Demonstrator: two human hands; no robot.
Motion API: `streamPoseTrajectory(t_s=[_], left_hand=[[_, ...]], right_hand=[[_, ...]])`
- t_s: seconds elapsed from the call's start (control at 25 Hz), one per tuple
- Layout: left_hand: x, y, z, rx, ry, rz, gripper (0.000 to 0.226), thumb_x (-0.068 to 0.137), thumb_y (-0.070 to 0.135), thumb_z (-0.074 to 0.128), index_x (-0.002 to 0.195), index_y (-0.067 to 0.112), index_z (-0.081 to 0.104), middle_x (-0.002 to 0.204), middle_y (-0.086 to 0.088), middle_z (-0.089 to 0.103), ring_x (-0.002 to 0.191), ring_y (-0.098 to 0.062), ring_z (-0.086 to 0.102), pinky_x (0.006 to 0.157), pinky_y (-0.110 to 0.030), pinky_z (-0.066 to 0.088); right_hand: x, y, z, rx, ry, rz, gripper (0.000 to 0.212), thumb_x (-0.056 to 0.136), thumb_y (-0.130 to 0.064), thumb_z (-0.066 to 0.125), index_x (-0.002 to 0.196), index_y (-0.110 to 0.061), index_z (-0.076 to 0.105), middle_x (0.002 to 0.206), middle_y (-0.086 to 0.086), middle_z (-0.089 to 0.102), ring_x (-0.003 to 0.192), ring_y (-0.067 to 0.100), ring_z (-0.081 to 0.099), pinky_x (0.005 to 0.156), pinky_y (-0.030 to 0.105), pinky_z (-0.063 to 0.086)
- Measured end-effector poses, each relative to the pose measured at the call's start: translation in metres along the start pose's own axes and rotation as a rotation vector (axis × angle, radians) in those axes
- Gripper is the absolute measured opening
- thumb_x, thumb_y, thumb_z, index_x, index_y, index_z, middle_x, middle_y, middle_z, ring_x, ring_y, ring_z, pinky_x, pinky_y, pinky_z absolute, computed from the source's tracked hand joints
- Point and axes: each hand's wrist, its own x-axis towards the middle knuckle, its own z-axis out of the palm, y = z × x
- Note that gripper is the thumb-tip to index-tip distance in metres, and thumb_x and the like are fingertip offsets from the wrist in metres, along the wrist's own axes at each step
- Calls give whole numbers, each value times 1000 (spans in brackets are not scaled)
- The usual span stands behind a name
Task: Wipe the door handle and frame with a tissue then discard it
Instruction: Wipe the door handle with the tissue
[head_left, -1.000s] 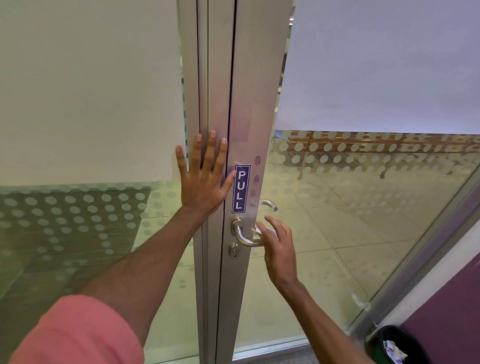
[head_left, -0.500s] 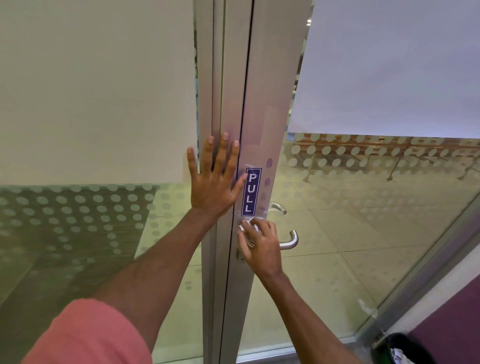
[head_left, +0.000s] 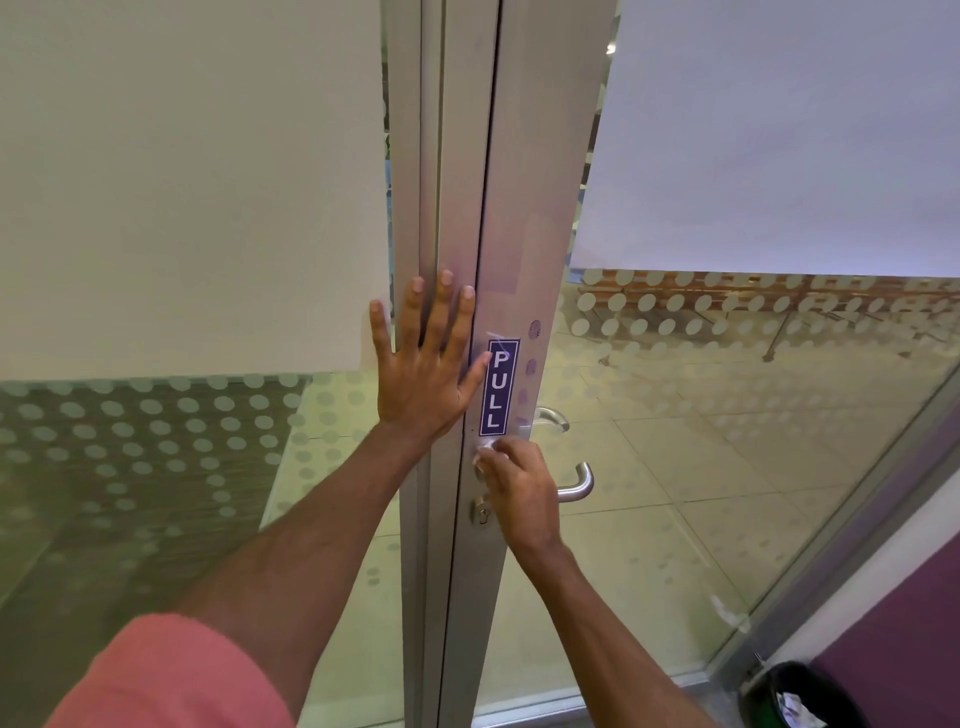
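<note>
- Left hand (head_left: 426, 376) is lying flat w/ fingers spread wide, palm pressing on the brushed aluminium door frame (head_left: 524, 208) just left of the dark seam btwn door and fixed post; thumb tip is touching the blue "PULL" sticker (head_left: 500, 387).
- Right hand (head_left: 519, 488) is curling narrow, fingertips pinching a small white tissue (head_left: 488, 446) against the frame, just below the sticker and above the keyhole (head_left: 482, 514).
- Door handle (head_left: 577, 486), a smooth rounded steel lever, is sticking out to the right past the right hand; its base is hidden behind that hand.
- Glass panels w/ frosted dot bands are flanking the frame on both sides; tiled floor is showing through the right pane.
- Black waste bin (head_left: 769, 693) w/ crumpled white paper inside is sitting at bottom right, well apart from both hands, beside a purple wall (head_left: 893, 639).
- Pink sleeve (head_left: 171, 675) is filling the lower left corner.
</note>
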Motion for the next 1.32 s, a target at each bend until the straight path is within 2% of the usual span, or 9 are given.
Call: streamPoseTrajectory(t_s=[0.16, 0.32, 0.44, 0.56, 0.72, 0.88, 0.96, 1.08, 1.32], left_hand=[[0, 1, -1, 12, -10, -4, 77, 99, 63, 24, 154, 19, -6, 160, -4, -20, 148, -27, -17, 116, -59, -7], [0, 3, -1, 6, 1, -7, 78, 99, 63, 26, 155, 19, -6, 159, -4, -22, 147, -27, -18, 116, -59, -7], [1, 1, -1, -5, 9, -8, 78, 99, 62, 28, 154, 19, -6, 159, -3, -23, 147, -27, -19, 116, -58, -9], [1, 0, -2, -5, -3, -11, 79, 98, 63, 27, 154, 19, -6, 159, -3, -24, 147, -27, -19, 116, -58, -9], [0, 2, -2, 4, -16, -13, 77, 99, 62, 26, 155, 18, -4, 159, -4, -22, 147, -27, -18, 115, -59, -8], [0, -1, -3, -5, -25, -8, 78, 98, 63, 27, 155, 18, -2, 159, -4, -21, 147, -28, -18, 116, -59, -6], [0, 0, -3, -3, -22, -9, 77, 98, 63, 27, 155, 18, 0, 160, -5, -20, 148, -28, -17, 116, -59, -5], [0, 1, -2, 4, -20, -4, 77, 98, 63, 28, 155, 18, 1, 160, -5, -21, 148, -29, -17, 116, -60, -6], [-1, 2, -1, -2, -14, -7, 77, 98, 63, 26, 155, 19, -2, 160, -4, -19, 148, -28, -16, 116, -60, -5]], right_hand=[[-1, 3, 6, -28, -23, 198, 27, 91, -12, 54, 114, -15, 68, 118, 8, 61, 110, 22, 53, 93, 28, 43], [0, -6, 6, -126, -65, -48, 32, 74, 10, 67, 103, -4, 71, 108, 13, 65, 102, 29, 58, 83, 41, 51], [2, 2, 3, -152, -85, -102, 29, 81, 1, 65, 108, -8, 69, 115, 9, 63, 107, 23, 55, 88, 33, 49], [-2, 1, 0, -74, -79, 166, 29, 95, -18, 50, 121, -19, 63, 125, 1, 56, 113, 12, 48, 92, 18, 38], [-4, -16, 3, -61, -148, 26, 32, 90, 1, 48, 117, -4, 64, 125, 12, 57, 118, 25, 48, 98, 39, 44], [-7, -22, 7, -86, -167, -45, 28, 90, 2, 47, 114, 1, 62, 120, 17, 56, 112, 30, 49, 92, 43, 46], [-13, -18, -1, -61, -62, 50, 29, 97, -17, 44, 118, -7, 61, 121, 7, 54, 111, 16, 47, 96, 37, 44], [-26, -5, -18, -87, 44, 83, 26, 92, -25, 59, 115, -14, 64, 111, -2, 57, 97, -2, 42, 76, 18, 49], [-27, -16, -7, 110, -26, 161, 13, 96, -28, 53, 102, -28, 64, 100, -11, 63, 94, 10, 59, 73, 15, 47]])
